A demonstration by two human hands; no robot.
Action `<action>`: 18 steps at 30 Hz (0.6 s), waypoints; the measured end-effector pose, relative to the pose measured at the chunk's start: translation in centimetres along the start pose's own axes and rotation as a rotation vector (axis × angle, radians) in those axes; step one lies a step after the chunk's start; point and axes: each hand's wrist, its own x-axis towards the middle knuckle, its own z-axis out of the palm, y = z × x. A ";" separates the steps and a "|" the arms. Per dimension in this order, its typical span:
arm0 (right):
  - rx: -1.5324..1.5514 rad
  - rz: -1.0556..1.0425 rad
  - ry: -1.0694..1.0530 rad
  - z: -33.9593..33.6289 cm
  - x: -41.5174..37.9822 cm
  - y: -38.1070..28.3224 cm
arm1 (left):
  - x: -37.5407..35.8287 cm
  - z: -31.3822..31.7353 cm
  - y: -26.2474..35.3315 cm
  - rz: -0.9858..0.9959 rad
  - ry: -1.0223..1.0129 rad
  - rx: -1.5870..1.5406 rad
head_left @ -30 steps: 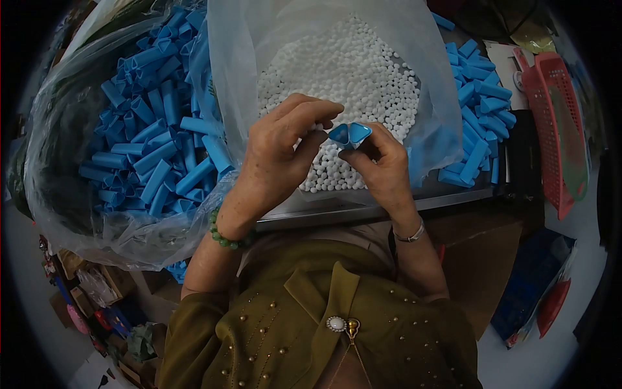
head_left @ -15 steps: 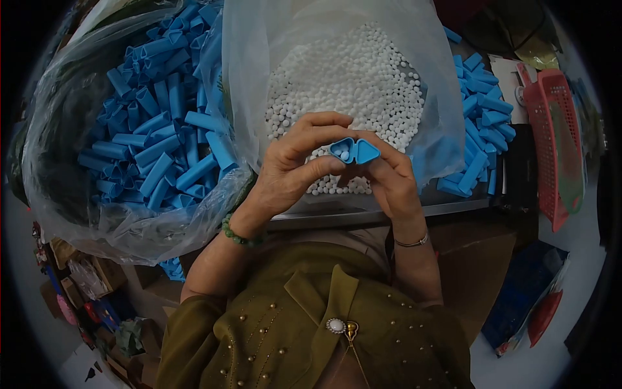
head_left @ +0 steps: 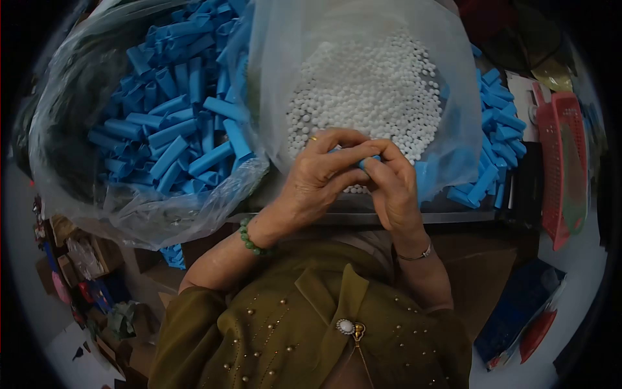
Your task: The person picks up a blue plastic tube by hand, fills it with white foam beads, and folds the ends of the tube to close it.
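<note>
In front of my chest, a small blue triangular case is mostly covered by my fingers. My left hand is closed round its left part, and my right hand pinches its right end. Both hands touch each other at the fingertips, over the near edge of a clear plastic bag holding white beads. Whether beads are inside the case cannot be seen, as the fingers hide it.
A large plastic bag on the left holds many blue triangular tubes. More blue pieces lie in a pile at the right, beside a pink basket. The metal table edge runs below my hands.
The blue case stood open with white beads in one half; now my fingers cover it and its opening no longer shows. The view has shifted, so the bags appear further right.
</note>
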 end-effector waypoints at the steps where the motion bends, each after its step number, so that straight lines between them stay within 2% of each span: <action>1: -0.037 0.021 0.026 0.3 -0.1 -0.1 | -0.4 0.2 0.2 -0.034 0.020 -0.017; 2: -0.077 0.039 0.053 0.5 -0.3 -0.4 | -0.9 -0.4 0.5 -0.046 0.041 0.008; 3: -0.168 -0.016 0.028 0.8 -0.5 -0.8 | -1.0 -1.0 1.3 0.036 0.033 0.040; 5: -0.243 -0.206 0.022 1.2 -1.3 -2.2 | -1.3 -2.7 3.5 0.130 0.082 0.056; 7: -0.233 -0.521 -0.021 -0.7 -1.4 -4.8 | -2.1 -6.5 4.2 0.151 0.199 0.360; 8: -0.271 -0.618 0.104 -1.4 -1.7 -6.7 | -2.6 -8.4 3.8 0.125 0.268 0.594; 9: -0.310 -0.714 0.232 -2.3 -2.1 -8.9 | -3.3 -10.4 3.4 0.036 0.240 0.760; 10: -0.350 -0.752 0.270 -3.9 -2.2 -11.3 | -3.9 -11.8 3.1 -0.053 0.213 0.922; 11: -0.393 -0.789 0.307 -6.0 -2.1 -13.3 | -4.5 -12.5 2.6 -0.050 0.216 0.921; 12: -0.396 -0.791 0.305 -8.8 -1.9 -14.6 | -5.1 -13.0 1.9 -0.151 0.166 1.056; 13: -0.511 -0.876 0.452 -11.8 -1.5 -15.8 | -5.7 -13.2 1.2 -0.257 0.111 1.186; 14: -0.628 -0.958 0.599 -13.3 -1.0 -16.1 | -6.0 -13.3 0.6 -0.257 0.111 1.179; 15: -0.636 -0.961 0.597 -13.4 -0.2 -15.9 | -6.1 -13.3 -0.1 -0.227 0.086 1.213; 18: -0.363 -0.859 0.632 -14.3 0.9 -15.4 | -5.7 -13.5 -0.6 -0.169 0.056 1.202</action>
